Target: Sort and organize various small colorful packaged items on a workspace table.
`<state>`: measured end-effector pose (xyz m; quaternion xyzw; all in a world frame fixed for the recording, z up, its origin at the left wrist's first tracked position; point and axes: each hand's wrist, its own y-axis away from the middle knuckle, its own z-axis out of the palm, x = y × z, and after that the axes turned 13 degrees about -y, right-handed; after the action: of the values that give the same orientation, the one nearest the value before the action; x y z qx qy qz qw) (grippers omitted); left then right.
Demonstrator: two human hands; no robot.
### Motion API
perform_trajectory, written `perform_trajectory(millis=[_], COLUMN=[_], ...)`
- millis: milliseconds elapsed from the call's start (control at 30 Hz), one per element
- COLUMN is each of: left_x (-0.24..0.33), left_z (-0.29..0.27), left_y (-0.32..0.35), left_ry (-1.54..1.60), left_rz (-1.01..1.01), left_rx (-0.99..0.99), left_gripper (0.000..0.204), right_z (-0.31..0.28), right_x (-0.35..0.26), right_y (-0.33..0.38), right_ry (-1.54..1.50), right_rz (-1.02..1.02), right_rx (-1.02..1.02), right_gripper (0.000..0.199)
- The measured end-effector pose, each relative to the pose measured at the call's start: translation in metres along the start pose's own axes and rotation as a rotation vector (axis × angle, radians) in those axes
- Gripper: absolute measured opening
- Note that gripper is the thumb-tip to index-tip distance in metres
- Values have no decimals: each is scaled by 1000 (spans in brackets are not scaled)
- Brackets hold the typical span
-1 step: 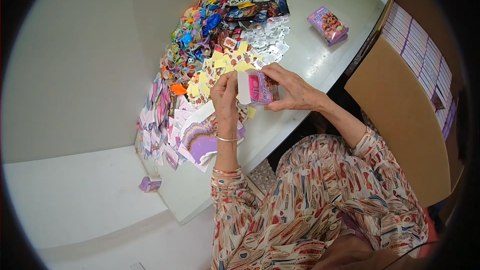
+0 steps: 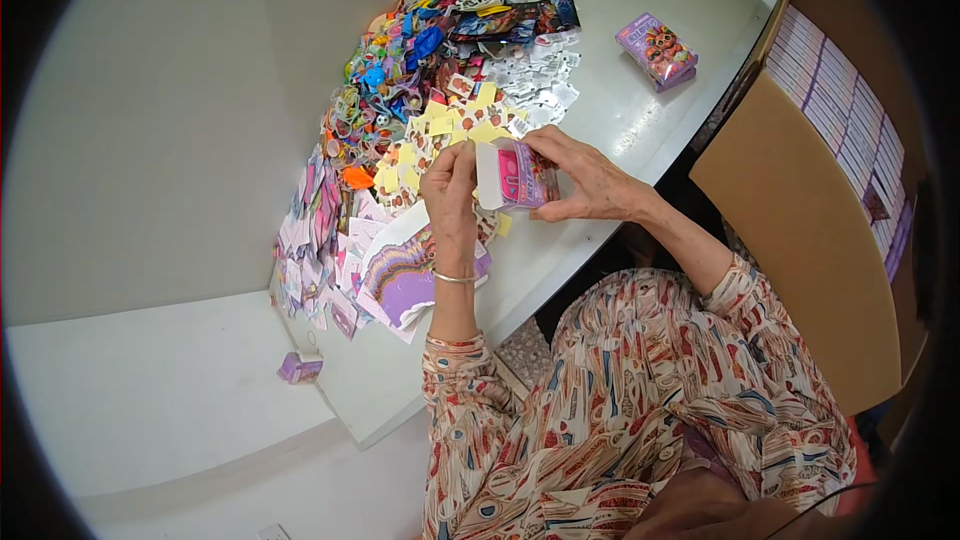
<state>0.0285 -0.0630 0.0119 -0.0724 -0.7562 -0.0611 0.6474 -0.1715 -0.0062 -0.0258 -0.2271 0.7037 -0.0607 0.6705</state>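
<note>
A small purple card box (image 2: 532,178) is held over the front of the table, its open end facing left. My right hand (image 2: 590,178) grips it from the right, thumb below and fingers above. A white flap (image 2: 488,178) stands out at the open end, and something pink shows inside. My left hand (image 2: 450,180) is closed right beside that flap; its curled fingers hide whatever they may hold. Under and behind my hands spread yellow and white picture cards (image 2: 440,128). Near my left wrist lies a purple sheet with a wavy striped pattern (image 2: 400,285).
A heap of small colourful toys (image 2: 385,80) runs along the partition, with white packets (image 2: 535,75) beside it. Purple boxes (image 2: 657,48) are stacked at the far right. A large carton (image 2: 800,230) at right holds rows of boxes. Another small box (image 2: 300,368) sits at lower left.
</note>
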Motion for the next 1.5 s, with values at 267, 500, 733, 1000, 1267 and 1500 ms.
perform_trajectory(millis=[267, 500, 733, 1000, 1267, 1500], left_x=[0, 3, -3, 3, -4, -6], left_z=[-8, -2, 6, 12, 19, 18], left_y=[-8, -7, -1, 2, 2, 3], left_ry=[-57, -189, -100, -16, 76, 66], left_rz=[-39, 42, 46, -93, -162, -191], left_rx=[88, 43, -78, -3, -52, -77], left_gripper=[14, 15, 17, 15, 20, 13], right_z=[-26, -16, -2, 2, 7, 6], right_x=[-4, -4, 2, -10, -19, -6], right_y=[13, 11, 7, 6, 4, 8], right_ry=[94, 122, 71, 336, 476, 446], right_rz=[159, 64, 21, -90, -61, -140], right_rx=[-12, -98, -75, -27, -68, 17], right_gripper=[83, 85, 80, 80, 88, 87])
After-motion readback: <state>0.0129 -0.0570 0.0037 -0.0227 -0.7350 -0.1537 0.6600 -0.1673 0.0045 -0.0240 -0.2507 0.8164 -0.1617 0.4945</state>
